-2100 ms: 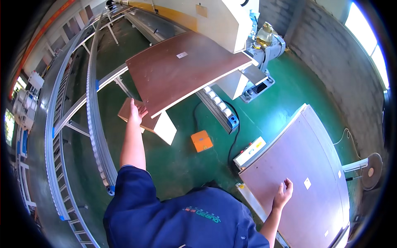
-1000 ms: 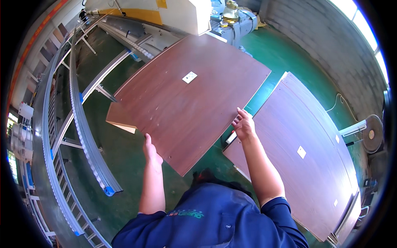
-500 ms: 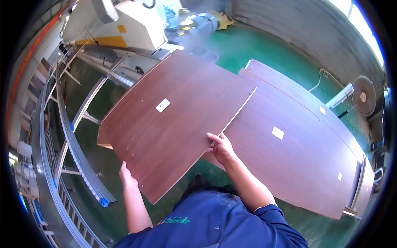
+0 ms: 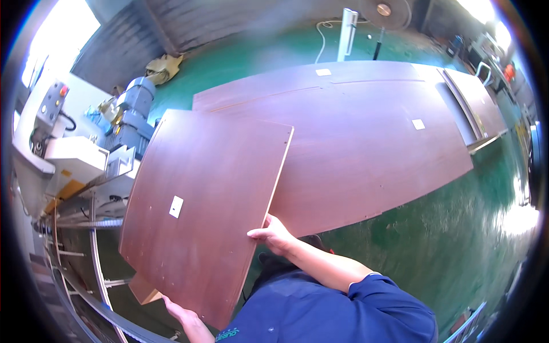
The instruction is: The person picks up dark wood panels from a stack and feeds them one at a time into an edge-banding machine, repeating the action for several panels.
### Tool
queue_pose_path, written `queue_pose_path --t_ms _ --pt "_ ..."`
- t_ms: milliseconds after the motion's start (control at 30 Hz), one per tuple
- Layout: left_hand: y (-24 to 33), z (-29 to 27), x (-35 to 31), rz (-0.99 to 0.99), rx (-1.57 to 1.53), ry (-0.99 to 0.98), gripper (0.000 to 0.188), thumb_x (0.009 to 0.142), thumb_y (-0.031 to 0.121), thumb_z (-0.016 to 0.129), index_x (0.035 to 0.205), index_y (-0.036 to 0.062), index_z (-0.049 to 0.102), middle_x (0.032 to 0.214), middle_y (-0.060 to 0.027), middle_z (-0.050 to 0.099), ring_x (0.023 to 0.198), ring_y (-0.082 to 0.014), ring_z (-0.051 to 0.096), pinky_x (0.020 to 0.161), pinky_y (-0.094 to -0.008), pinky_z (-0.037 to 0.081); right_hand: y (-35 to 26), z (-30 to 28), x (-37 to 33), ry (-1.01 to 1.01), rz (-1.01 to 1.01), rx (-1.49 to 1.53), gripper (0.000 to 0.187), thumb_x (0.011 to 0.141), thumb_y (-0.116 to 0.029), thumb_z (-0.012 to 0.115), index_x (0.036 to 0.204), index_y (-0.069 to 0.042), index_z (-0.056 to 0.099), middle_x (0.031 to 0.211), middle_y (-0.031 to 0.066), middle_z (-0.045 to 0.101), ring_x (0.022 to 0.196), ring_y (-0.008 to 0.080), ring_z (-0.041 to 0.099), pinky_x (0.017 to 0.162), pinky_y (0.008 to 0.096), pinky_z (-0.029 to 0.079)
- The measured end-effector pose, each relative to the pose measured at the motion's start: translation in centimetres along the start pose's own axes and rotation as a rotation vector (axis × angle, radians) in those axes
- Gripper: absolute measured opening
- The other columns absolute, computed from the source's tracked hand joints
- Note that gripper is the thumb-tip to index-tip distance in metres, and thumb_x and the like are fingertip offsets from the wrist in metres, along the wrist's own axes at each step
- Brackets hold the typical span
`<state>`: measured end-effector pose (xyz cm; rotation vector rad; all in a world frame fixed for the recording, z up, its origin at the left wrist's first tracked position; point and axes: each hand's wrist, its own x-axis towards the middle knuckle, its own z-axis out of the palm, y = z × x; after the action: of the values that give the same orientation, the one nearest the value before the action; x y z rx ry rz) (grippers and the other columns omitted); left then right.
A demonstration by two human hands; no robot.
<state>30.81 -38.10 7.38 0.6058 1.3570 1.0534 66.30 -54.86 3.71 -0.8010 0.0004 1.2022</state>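
A dark brown wooden panel (image 4: 197, 166) with a small white label (image 4: 176, 207) is held tilted in front of me, over the left part of a larger brown board surface. My right hand (image 4: 274, 235) grips its right edge, thumb on the top face and fingers beneath. Low on the panel's near left side, my left hand (image 4: 182, 314) holds the edge; part of its fingers is hidden under the panel. Just beyond that hand a brown board piece (image 4: 144, 289) juts out from under the panel.
Several large brown boards (image 4: 366, 160) with white labels lie to the right. A machine (image 4: 74, 154) with a control box (image 4: 52, 103) and grey motor (image 4: 137, 97) stands at left, beside a metal rail frame (image 4: 97, 257). A round fan (image 4: 384, 12) stands behind, on green floor (image 4: 480, 228).
My view has swung to the right, so the machine and rails sit further left. Both hands keep their hold on the panel, which has turned with me and now appears steeper.
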Motion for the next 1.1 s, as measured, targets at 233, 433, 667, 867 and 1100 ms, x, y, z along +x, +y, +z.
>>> queue_pose_path --t_ms 233,433,667,867,1100 --pt "-0.3 9.8 -0.5 0.042 0.132 -0.286 0.062 0.104 0.047 0.033 0.143 -0.0004 0.042 0.145 -0.0154 0.046 0.129 -0.0324 0.048 0.108 -0.0459 0.039 -5.1 -5.7 -7.8 0.093 -0.258 0.212 0.047 0.077 0.003 0.072 0.12 -0.004 0.055 0.105 0.0076 0.066 0.09 0.02 0.066 0.073 0.0362 0.056" --pt "-5.0 22.9 -5.4 -0.049 0.236 -0.532 0.058 0.103 0.046 0.039 0.139 0.0004 0.047 0.143 -0.0147 0.049 0.128 -0.032 0.049 0.108 -0.0459 0.038 -8.2 -12.2 -14.1 0.294 -0.58 0.363 0.049 0.076 0.011 0.067 0.122 -0.003 0.055 0.109 0.008 0.066 0.097 0.0203 0.065 0.087 0.033 0.053" --pt "-12.4 34.1 -12.9 -0.138 0.428 -0.668 0.059 0.102 0.047 0.044 0.132 -0.0034 0.051 0.135 -0.0142 0.055 0.122 -0.0296 0.052 0.105 -0.0442 0.041 -10.3 -18.9 -21.9 0.511 -0.86 0.435 0.051 0.072 0.013 0.065 0.121 -0.002 0.058 0.113 0.0087 0.066 0.107 0.0233 0.061 0.097 0.0351 0.048" --pt "-17.8 39.5 -19.3 -0.238 0.526 -0.788 0.057 0.104 0.048 0.039 0.132 -0.0004 0.052 0.134 -0.0131 0.056 0.12 -0.0308 0.053 0.106 -0.0452 0.04 -11.5 -24.2 -26.2 0.652 -0.989 0.434 0.05 0.076 0.01 0.063 0.124 -0.001 0.056 0.12 0.0089 0.064 0.113 0.0246 0.059 0.1 0.0371 0.045" --pt "-22.4 43.1 -23.7 -0.299 0.67 -0.911 0.066 0.1 0.052 0.044 0.139 -0.0014 0.044 0.146 -0.0145 0.044 0.133 -0.0311 0.042 0.11 -0.0448 0.035 -16.2 -28.5 -29.7 0.754 -1.011 0.316 0.054 0.075 0.008 0.062 0.127 -0.001 0.054 0.122 0.0091 0.062 0.112 0.0253 0.058 0.1 0.0365 0.045"
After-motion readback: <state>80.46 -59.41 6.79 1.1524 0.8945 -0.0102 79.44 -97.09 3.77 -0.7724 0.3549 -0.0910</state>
